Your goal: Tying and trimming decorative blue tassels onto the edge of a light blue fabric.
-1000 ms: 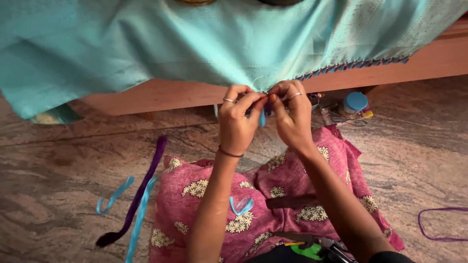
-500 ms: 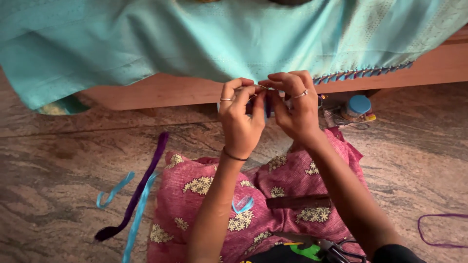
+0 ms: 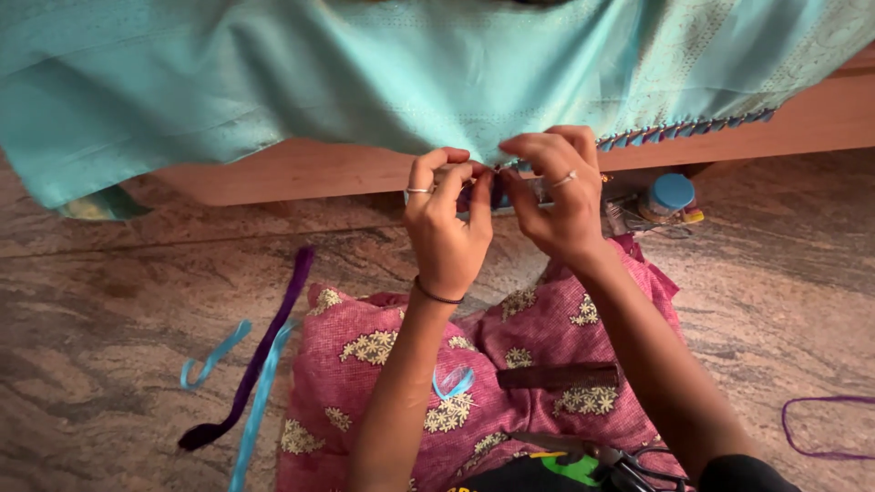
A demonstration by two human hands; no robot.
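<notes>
A large turquoise cloth (image 3: 365, 82) hangs over a wooden edge (image 3: 301, 173) at the top. My left hand (image 3: 447, 228) and my right hand (image 3: 556, 196) meet at the cloth's lower hem, fingers pinched together on the hem and on short purple and blue threads there. Both hands wear a ring; a dark band circles my left wrist. To the right of my hands the hem carries a row of small blue and purple tassels (image 3: 684, 128).
A pink cloth with cream flowers (image 3: 392, 364) lies on the stone floor (image 3: 109, 319) under my arms, with a dark strip (image 3: 558, 375) on it. Purple (image 3: 264, 346) and light blue (image 3: 211, 353) threads lie at left, a purple loop (image 3: 820, 428) at right, a blue-capped jar (image 3: 670, 196) beside my right hand.
Both hands have risen slightly towards the hem and stay pinched on it. The view has shifted a little; the cloth hangs much the same.
</notes>
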